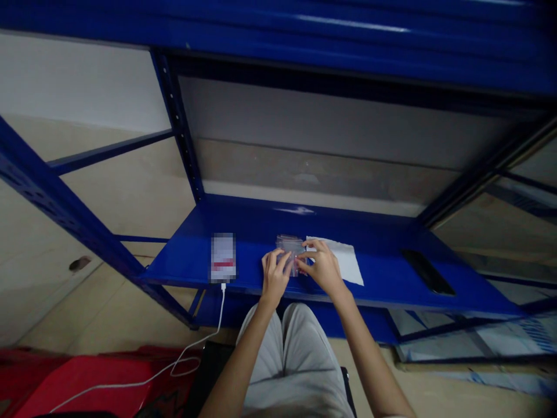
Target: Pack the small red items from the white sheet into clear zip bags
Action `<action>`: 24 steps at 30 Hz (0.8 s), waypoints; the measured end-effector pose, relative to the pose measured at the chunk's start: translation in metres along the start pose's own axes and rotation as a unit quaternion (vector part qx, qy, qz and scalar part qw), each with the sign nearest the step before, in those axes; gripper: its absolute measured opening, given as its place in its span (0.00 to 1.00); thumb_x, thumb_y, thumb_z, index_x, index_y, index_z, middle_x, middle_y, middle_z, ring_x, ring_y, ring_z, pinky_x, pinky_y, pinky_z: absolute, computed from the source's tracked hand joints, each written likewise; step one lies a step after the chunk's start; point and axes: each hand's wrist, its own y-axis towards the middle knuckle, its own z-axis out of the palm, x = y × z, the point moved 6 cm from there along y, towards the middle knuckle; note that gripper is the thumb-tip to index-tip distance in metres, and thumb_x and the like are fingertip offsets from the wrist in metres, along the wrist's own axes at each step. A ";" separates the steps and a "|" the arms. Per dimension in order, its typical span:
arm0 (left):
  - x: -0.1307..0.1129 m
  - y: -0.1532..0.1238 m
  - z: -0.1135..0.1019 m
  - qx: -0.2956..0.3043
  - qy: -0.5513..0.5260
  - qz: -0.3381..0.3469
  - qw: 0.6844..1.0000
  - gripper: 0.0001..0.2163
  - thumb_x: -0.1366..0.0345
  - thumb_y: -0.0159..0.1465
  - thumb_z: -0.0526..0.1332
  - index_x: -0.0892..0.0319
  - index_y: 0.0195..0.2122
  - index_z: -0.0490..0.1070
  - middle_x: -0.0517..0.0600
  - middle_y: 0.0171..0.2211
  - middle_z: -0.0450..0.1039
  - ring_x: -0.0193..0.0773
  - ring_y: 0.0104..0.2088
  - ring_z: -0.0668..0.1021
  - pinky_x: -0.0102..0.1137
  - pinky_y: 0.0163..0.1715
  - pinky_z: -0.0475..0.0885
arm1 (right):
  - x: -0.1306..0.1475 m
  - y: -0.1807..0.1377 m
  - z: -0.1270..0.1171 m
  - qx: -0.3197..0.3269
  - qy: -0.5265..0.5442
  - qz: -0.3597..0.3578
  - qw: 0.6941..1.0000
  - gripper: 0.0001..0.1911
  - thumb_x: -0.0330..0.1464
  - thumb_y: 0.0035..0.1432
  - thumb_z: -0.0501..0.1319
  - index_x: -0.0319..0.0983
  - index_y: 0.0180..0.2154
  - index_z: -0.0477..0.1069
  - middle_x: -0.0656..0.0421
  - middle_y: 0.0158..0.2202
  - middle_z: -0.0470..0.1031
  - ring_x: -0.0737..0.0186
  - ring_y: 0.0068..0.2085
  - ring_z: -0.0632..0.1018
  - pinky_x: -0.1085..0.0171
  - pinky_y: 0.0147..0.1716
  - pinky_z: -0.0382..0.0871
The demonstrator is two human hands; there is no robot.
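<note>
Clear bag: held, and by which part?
Left hand is at the left side of the clear bag, right hand at its right; whether either grips cannot be told.

Red bits (301,270) at the right hand (322,266) are too small to identify, the left hand (275,271) partly hides the clear plastic bag (289,244), the phone screen (223,255) is pixelated, and both forearms (368,357) are cut by the bottom edge.

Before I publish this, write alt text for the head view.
A person's left hand and right hand work at a small clear plastic bag on a blue shelf, something small and red between them. White paper lies beside the bag; to the left is a phone on a white cable, to the right a dark flat object.
</note>
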 end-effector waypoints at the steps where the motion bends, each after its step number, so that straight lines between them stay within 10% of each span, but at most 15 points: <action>1: 0.000 0.000 0.000 -0.001 0.001 0.004 1.000 0.11 0.68 0.59 0.58 0.56 0.44 0.70 0.54 0.41 0.67 0.41 0.43 0.70 0.39 0.45 0.65 | 0.001 0.000 0.002 0.002 0.007 -0.003 1.000 0.05 0.33 0.49 0.63 0.44 0.30 0.77 0.55 0.42 0.71 0.52 0.43 0.69 0.54 0.40 0.64; 7: 0.001 0.001 0.000 -0.012 -0.001 0.016 1.000 0.11 0.70 0.59 0.57 0.57 0.42 0.71 0.54 0.40 0.68 0.41 0.42 0.71 0.39 0.44 0.65 | -0.030 0.003 0.014 0.015 0.178 -0.012 0.984 0.10 0.37 0.56 0.57 0.42 0.33 0.76 0.55 0.45 0.70 0.59 0.44 0.72 0.62 0.36 0.67; 13: 0.000 0.003 -0.003 -0.009 0.001 -0.002 1.000 0.08 0.68 0.59 0.57 0.58 0.39 0.72 0.54 0.39 0.68 0.40 0.42 0.71 0.37 0.43 0.65 | -0.108 -0.005 0.016 -0.100 -0.018 0.120 0.988 0.09 0.36 0.52 0.60 0.40 0.33 0.77 0.52 0.39 0.73 0.54 0.41 0.72 0.57 0.41 0.63; 24: 0.000 0.002 0.000 -0.007 0.009 0.012 1.000 0.07 0.68 0.59 0.58 0.58 0.38 0.72 0.54 0.38 0.68 0.40 0.42 0.70 0.38 0.43 0.65 | -0.100 0.004 0.019 -0.118 -0.013 0.125 0.985 0.05 0.33 0.48 0.64 0.40 0.25 0.78 0.52 0.38 0.71 0.52 0.41 0.69 0.57 0.40 0.61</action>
